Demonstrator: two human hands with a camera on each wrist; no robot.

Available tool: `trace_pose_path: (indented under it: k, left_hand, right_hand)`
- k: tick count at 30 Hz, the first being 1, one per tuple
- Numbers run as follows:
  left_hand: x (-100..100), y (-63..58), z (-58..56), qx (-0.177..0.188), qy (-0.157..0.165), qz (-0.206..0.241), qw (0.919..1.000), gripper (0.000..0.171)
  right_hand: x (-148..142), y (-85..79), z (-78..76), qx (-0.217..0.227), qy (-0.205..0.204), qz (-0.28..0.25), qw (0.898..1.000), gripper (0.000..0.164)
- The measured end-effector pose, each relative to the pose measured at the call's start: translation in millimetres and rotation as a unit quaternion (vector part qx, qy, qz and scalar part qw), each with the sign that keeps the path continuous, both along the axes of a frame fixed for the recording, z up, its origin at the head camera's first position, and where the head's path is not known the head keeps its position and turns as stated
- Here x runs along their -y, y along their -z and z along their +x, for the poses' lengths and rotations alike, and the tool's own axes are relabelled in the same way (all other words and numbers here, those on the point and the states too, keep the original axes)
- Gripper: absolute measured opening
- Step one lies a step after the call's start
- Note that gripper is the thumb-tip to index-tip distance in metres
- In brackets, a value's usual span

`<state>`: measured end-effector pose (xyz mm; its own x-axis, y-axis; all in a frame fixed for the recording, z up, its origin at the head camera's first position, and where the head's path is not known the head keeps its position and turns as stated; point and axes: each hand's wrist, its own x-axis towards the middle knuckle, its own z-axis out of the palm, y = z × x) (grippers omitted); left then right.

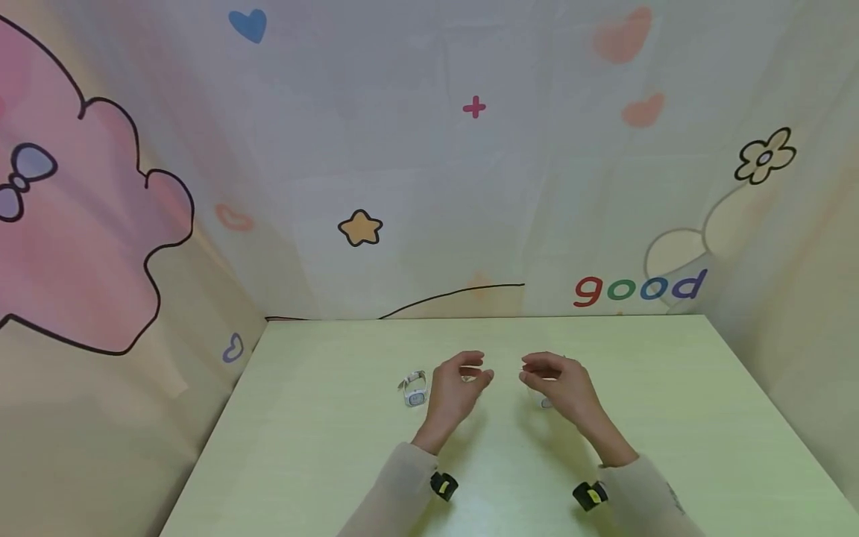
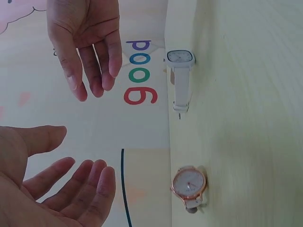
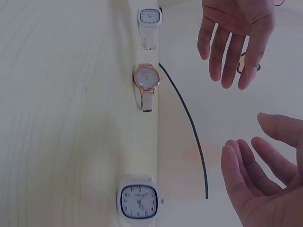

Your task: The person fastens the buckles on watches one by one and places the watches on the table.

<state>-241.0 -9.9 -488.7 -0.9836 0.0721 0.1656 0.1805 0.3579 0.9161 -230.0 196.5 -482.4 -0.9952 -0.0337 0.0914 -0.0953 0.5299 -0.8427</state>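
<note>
Three watches (image 3: 147, 77), dials (image 3: 138, 202) foremost, straps (image 2: 182, 90) behind.

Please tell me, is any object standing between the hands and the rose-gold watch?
Nothing visible does. The left hand and right hand are raised above the table, with only open space towards the rose-gold watch; the white watches lie to its sides.

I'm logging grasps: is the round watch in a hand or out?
Out: the right wrist view shows the round watch on the table, apart from the left hand and the right hand.
</note>
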Motion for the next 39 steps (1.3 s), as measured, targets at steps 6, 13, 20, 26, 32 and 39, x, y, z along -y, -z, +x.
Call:
trace_pose_path:
  k: [6, 13, 20, 26, 32, 39]
  left_hand:
    - [-14.3, 1.6, -1.5, -0.003, 0.014, -0.008, 0.9999, 0.03]
    - [-30.9, 4.1, -3.1, 0.002, 0.024, -0.009, 0.9997, 0.03]
    - [-48.0, 10.8, -6.5, 0.003, 0.017, -0.014, 0.9998, 0.031]
    - [-61.8, 19.2, -10.8, 0.026, 0.02, 0.003, 0.9995, 0.032]
    - [-74.1, 27.5, -17.8, 0.058, 0.01, 0.021, 0.998, 0.032]
    - [-81.8, 42.4, -24.5, 0.087, -0.017, 0.002, 0.996, 0.026]
  right_hand:
    - [-14.4, -1.8, 3.6, -0.009, 0.014, 0.016, 1.0, 0.032]
    - [-31.9, 0.9, 5.5, -0.011, 0.026, 0.03, 0.999, 0.034]
    - [-46.2, 6.3, 5.8, 0.007, 0.053, 0.029, 0.998, 0.037]
    - [-57.4, 13.8, 1.5, 0.017, 0.066, 0.035, 0.997, 0.041]
    - [-66.2, 22.4, -3.9, 0.033, 0.083, 0.043, 0.995, 0.04]
    - [-73.0, 35.5, -11.0, 0.059, 0.106, 0.039, 0.992, 0.039]
